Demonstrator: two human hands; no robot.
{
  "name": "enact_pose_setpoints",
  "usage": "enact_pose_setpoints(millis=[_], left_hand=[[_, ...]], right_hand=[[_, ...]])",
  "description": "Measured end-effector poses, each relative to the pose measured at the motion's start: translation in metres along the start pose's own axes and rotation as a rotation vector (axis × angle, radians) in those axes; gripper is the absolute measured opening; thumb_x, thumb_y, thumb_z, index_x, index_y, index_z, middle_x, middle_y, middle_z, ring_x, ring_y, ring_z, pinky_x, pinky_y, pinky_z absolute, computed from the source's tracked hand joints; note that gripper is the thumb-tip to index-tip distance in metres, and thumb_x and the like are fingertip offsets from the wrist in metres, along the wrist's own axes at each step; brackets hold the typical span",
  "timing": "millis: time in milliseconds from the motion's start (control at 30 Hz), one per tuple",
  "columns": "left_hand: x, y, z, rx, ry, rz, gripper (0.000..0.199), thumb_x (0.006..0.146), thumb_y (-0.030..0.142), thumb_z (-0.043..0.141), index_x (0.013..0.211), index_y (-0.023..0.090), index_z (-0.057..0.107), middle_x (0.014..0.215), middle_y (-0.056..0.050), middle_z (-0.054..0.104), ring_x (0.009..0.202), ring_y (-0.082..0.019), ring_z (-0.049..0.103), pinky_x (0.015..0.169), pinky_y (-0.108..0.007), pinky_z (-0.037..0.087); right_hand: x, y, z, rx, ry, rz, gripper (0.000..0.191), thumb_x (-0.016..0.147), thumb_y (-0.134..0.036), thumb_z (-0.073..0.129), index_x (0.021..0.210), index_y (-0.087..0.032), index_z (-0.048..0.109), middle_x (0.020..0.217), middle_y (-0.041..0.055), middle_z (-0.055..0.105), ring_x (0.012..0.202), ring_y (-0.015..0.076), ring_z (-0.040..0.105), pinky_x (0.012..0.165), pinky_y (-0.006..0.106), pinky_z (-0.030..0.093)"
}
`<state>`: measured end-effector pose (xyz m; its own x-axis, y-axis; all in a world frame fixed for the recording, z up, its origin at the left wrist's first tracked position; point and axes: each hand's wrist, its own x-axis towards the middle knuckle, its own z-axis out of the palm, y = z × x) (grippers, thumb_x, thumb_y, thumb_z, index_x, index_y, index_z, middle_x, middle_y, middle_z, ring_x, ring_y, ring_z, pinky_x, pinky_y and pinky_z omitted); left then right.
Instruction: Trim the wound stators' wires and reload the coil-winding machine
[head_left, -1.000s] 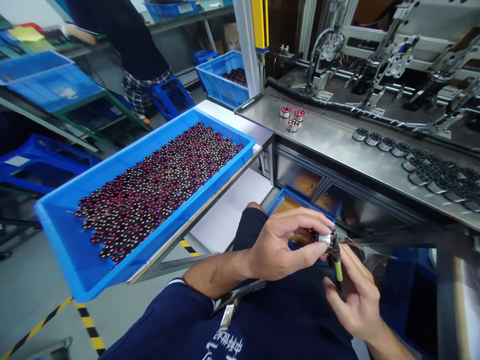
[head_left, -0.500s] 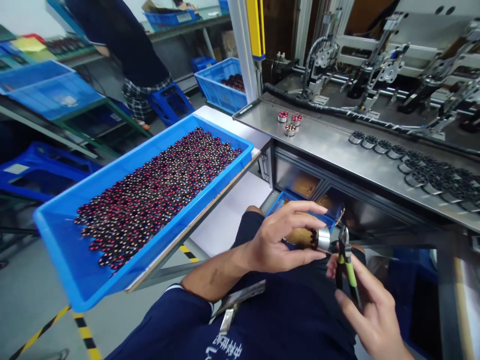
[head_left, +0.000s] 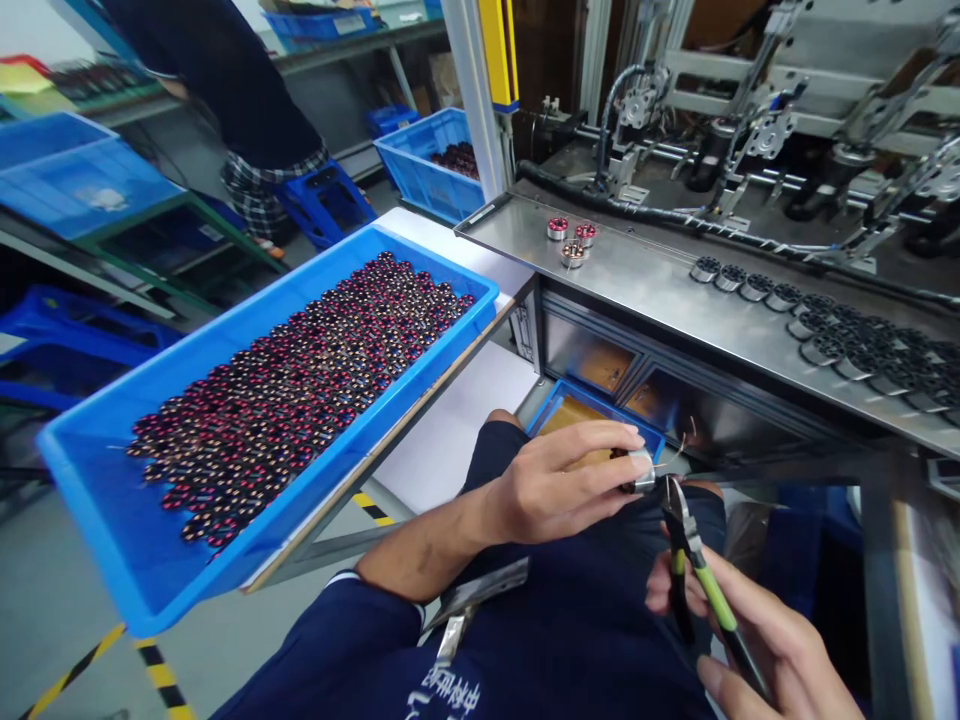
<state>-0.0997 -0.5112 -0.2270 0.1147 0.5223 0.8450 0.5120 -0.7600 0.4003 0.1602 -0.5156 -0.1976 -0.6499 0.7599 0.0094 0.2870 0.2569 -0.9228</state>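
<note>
My left hand [head_left: 559, 480] is closed around a small motor stator [head_left: 642, 470] with a silver outer ring, held above my lap. Thin copper wires [head_left: 679, 455] stick out from its right side. Wrapped round a pair of diagonal cutters [head_left: 705, 575] with green and black handles is my right hand [head_left: 757, 620]. The jaws point up at the stator's lower right, close to the wires. I cannot tell whether the jaws touch a wire.
To the left a blue tray [head_left: 262, 530] holds many wound stators [head_left: 300, 390]. Three stators [head_left: 574, 253] sit on the metal ledge [head_left: 637, 290], with rows of dark-topped silver ones [head_left: 825, 345] further right. Behind stands a machine [head_left: 765, 135]. A co-worker [head_left: 225, 90] is at the back left.
My left fingers have closed more tightly round the stator, which has turned. The cutters have tilted left, their jaws nearer the stator, while my right hand has moved down and right.
</note>
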Motion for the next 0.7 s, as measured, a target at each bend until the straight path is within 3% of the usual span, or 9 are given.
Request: enact_pose_setpoints(millis=[267,467,700], left_hand=[[0.002,0.000,-0.001,-0.069,0.041,-0.020,0.056,0.079,0.003,0.073,0.131,0.013,0.055,0.116,-0.016,0.075,0.106,-0.023,0.073,0.094,-0.038,0.062],[0.001,0.000,-0.001,-0.096,0.044,-0.019,0.055,0.078,0.002,0.074,0.129,0.011,0.055,0.113,-0.018,0.076,0.106,-0.024,0.073,0.094,-0.038,0.062],[0.001,-0.001,-0.001,-0.098,0.056,-0.037,0.058,0.076,0.002,0.074,0.130,0.011,0.055,0.113,-0.018,0.076,0.106,-0.025,0.074,0.092,-0.039,0.063]], right_hand=[[0.009,-0.007,0.002,-0.003,-0.024,-0.004,0.054,0.083,-0.020,0.067,0.136,-0.026,0.062,0.098,0.0073,0.078,0.084,0.0234,0.077,0.079,0.029,0.064],[0.014,-0.010,0.004,0.047,-0.031,-0.012,0.054,0.085,-0.020,0.066,0.138,-0.028,0.060,0.095,0.0060,0.077,0.080,0.0207,0.076,0.076,0.027,0.063],[0.017,-0.009,0.005,0.072,-0.031,0.065,0.042,0.086,-0.022,0.066,0.128,-0.020,0.067,0.084,0.0063,0.075,0.066,0.0173,0.072,0.065,0.023,0.062]])
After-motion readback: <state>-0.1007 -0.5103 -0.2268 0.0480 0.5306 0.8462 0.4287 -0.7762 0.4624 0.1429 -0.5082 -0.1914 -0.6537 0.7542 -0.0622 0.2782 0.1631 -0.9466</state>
